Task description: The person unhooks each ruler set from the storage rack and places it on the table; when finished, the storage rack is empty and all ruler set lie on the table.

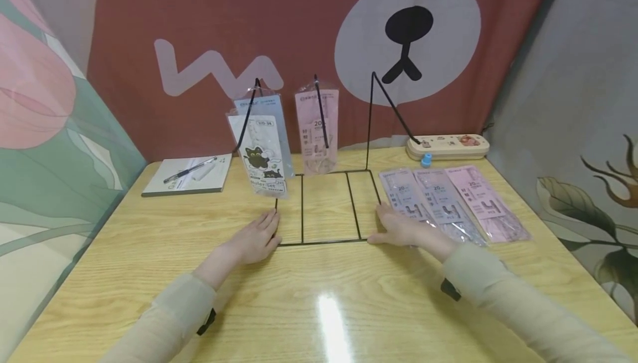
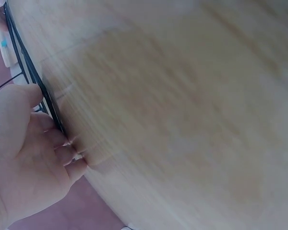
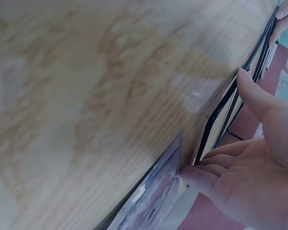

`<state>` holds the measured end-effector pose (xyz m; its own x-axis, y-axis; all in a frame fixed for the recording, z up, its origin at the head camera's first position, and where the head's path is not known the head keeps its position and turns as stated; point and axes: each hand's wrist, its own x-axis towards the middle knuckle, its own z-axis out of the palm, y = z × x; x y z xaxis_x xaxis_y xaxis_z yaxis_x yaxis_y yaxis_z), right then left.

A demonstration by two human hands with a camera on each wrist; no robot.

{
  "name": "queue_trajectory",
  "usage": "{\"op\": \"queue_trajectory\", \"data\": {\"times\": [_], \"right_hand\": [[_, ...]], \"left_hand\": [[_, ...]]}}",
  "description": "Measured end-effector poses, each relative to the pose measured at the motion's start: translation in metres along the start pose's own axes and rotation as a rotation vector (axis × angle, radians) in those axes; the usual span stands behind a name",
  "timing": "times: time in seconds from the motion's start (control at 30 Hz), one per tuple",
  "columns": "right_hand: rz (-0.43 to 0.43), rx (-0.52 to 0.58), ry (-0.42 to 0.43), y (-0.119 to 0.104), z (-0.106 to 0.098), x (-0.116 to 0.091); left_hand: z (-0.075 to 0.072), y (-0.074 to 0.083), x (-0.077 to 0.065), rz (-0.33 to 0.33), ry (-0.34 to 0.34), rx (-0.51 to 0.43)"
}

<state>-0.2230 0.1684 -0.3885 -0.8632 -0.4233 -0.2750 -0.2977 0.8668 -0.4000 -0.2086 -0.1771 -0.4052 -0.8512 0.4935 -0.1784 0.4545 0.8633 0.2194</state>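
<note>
A black wire display rack stands on the wooden table. My left hand touches its front left corner, fingers stretched along the side bar. At the front right corner, my right hand rests its thumb by the front bar, fingers at the side bar; the right wrist view shows that thumb against the wire. From the rack's left arm hang a white ruler set pack with black cats and a light blue pack behind it. A pink ruler pack hangs in the middle. The right arm bears no pack.
Two bluish packs and a pink pack lie flat beside my right hand. Behind them are a small blue object and a cream case. A pen lies on a notebook at the back left.
</note>
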Motion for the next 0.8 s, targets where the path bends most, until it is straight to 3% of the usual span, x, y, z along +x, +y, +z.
{"op": "queue_trajectory", "data": {"times": [0.13, 0.27, 0.37, 0.47, 0.6, 0.67, 0.8], "right_hand": [[0.001, -0.017, -0.016, -0.002, 0.0, 0.001], [0.003, -0.028, -0.026, -0.003, -0.001, 0.001], [0.004, -0.034, -0.033, -0.002, -0.001, 0.002], [-0.001, -0.041, -0.037, -0.002, 0.0, 0.002], [0.0, -0.045, -0.039, -0.002, 0.0, 0.003], [0.001, -0.046, -0.038, -0.002, 0.0, 0.003], [-0.001, -0.051, -0.036, -0.002, -0.001, 0.003]], "left_hand": [[0.001, -0.002, 0.0, 0.003, 0.004, -0.016], [0.002, -0.009, -0.001, 0.029, 0.076, -0.091], [-0.001, -0.019, -0.002, 0.037, 0.217, -0.147], [-0.01, -0.028, -0.003, -0.02, 0.419, -0.228], [-0.028, -0.035, -0.001, -0.135, 0.616, -0.492], [-0.036, -0.037, 0.002, -0.175, 0.634, -0.599], [-0.046, -0.034, 0.008, -0.196, 0.577, -0.724]]}}
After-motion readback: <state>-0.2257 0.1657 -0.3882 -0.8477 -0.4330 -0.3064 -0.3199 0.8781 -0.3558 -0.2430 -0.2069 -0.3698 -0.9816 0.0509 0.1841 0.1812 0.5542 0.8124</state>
